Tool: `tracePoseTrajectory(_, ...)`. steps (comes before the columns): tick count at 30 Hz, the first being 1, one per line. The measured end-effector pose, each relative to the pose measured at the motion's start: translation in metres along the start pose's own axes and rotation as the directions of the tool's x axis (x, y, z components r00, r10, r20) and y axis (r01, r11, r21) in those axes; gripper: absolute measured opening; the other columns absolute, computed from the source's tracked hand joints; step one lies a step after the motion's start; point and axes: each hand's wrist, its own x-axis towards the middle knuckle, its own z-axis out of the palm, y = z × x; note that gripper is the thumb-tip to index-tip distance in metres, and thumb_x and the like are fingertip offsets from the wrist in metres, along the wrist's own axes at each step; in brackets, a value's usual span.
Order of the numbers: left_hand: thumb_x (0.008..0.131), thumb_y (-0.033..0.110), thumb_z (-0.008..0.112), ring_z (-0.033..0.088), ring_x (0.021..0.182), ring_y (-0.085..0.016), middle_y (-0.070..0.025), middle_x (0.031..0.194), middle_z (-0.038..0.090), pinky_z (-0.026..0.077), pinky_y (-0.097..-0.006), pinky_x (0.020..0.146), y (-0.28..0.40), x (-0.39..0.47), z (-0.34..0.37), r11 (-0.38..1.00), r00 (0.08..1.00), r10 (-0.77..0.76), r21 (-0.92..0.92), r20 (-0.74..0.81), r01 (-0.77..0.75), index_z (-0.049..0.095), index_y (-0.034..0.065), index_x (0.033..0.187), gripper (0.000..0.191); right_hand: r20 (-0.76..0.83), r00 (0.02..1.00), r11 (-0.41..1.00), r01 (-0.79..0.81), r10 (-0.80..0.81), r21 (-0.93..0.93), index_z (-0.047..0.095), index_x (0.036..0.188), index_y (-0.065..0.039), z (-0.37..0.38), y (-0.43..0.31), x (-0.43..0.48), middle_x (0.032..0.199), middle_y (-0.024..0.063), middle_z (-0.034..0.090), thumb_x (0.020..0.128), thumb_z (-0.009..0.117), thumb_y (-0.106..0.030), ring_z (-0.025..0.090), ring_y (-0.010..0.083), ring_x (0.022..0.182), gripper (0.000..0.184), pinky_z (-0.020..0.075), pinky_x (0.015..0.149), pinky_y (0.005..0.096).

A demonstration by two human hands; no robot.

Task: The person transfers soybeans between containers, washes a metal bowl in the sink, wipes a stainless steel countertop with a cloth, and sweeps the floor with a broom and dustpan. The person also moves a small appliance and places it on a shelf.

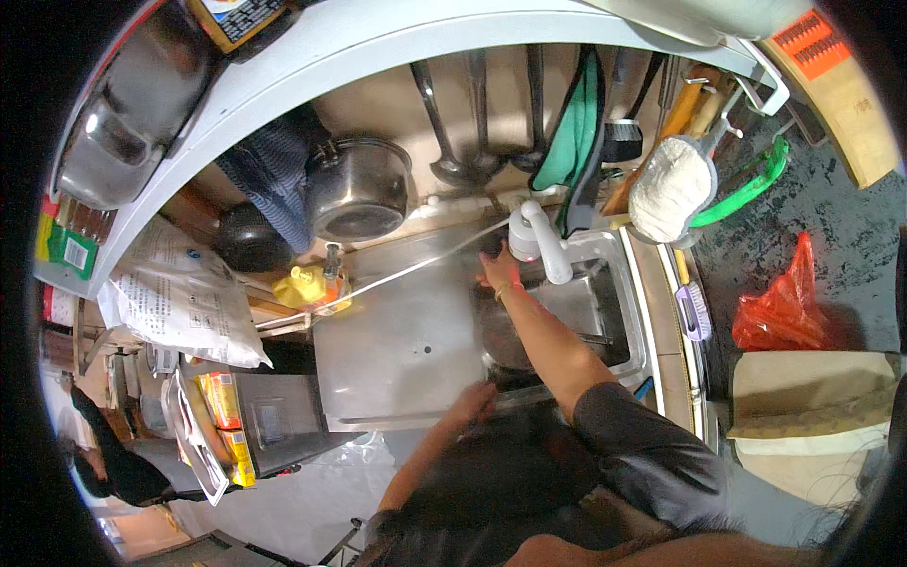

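My right hand (499,269) reaches over the steel sink (634,354) to its back left corner, beside the white tap (524,237). Its fingers are apart, with a dark patch just behind them, and nothing shows in its grasp. A thin band circles the wrist. Near the front edge of the steel counter (397,354), at the sink's front left, is my left hand (483,400); it is blurred and in shadow, so its fingers are unclear. A thin white hose or cord (418,264) runs leftward across the counter's back from near the tap.
A steel pot (360,191), ladles (446,166) and green cloth (570,127) hang behind. Yellow bottle (301,285) stands back left, near a white plastic sack (181,305). At right are a white-filled scoop (669,190), purple brush (693,312) and red plastic bag (783,312). A shelf (340,53) arches overhead.
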Motion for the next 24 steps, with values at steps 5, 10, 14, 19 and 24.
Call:
tracePoseTrajectory(5,0.102,0.043,0.050,0.037,0.048,-0.011,-0.0001,0.065,0.046,0.029,-0.0282,0.043,0.004,-0.017,-0.002,0.995,0.999,0.012,-0.096,-0.031,-0.014,0.051,0.0100,0.096,0.033,-0.226,0.953,0.972,0.165,-0.200,-0.168,0.059,0.099,-0.007,0.020,0.020,0.046,0.076,0.0097,0.066,0.087,0.066,-0.016,0.062,0.0258,0.056,0.017,0.0482,0.050,0.0406)
tracePoseTrajectory(10,0.101,0.037,0.054,0.034,0.048,-0.010,0.0003,0.065,0.044,0.028,-0.0262,0.043,-0.001,-0.009,-0.009,0.948,0.999,-0.035,-0.318,-0.005,0.032,0.050,0.0114,0.098,0.026,0.087,0.863,0.804,0.497,-0.498,-0.327,0.061,0.083,0.000,-0.027,0.032,-0.031,0.071,0.0135,0.062,0.082,0.067,-0.017,0.062,0.0295,0.069,0.018,0.0489,0.067,0.0389)
tracePoseTrajectory(14,0.102,0.035,0.054,0.034,0.048,-0.010,0.0001,0.066,0.044,0.028,-0.0264,0.042,0.000,-0.001,-0.008,0.982,0.997,-0.063,-0.179,-0.045,0.054,0.050,0.0124,0.098,0.023,0.201,0.957,0.715,0.291,-0.211,-0.635,0.061,0.090,0.000,-0.088,0.068,-0.088,0.076,0.0138,0.065,0.084,0.068,-0.023,0.065,0.0312,0.073,0.025,0.0510,0.068,0.0395)
tracePoseTrajectory(19,0.103,0.033,0.051,0.038,0.050,-0.010,-0.0002,0.067,0.045,0.029,-0.0270,0.042,-0.001,0.010,0.009,0.997,0.998,-0.058,0.044,-0.021,0.058,0.048,0.0120,0.101,0.021,0.000,0.992,0.536,0.066,-0.122,-0.842,0.063,0.114,0.000,-0.105,0.139,-0.072,0.112,0.0177,0.065,0.092,0.065,-0.033,0.062,0.0325,0.103,0.040,0.0493,0.091,0.0419)
tracePoseTrajectory(24,0.103,0.034,0.053,0.040,0.048,-0.011,-0.0010,0.068,0.048,0.031,-0.0274,0.041,-0.008,0.025,-0.002,0.911,0.938,0.296,0.242,0.179,-0.333,0.048,0.0099,0.102,0.025,0.311,0.947,0.563,0.213,0.082,-0.798,0.063,0.121,0.001,-0.107,0.164,-0.058,0.127,0.0227,0.061,0.092,0.058,-0.024,0.058,0.0373,0.118,0.038,0.0444,0.102,0.0443)
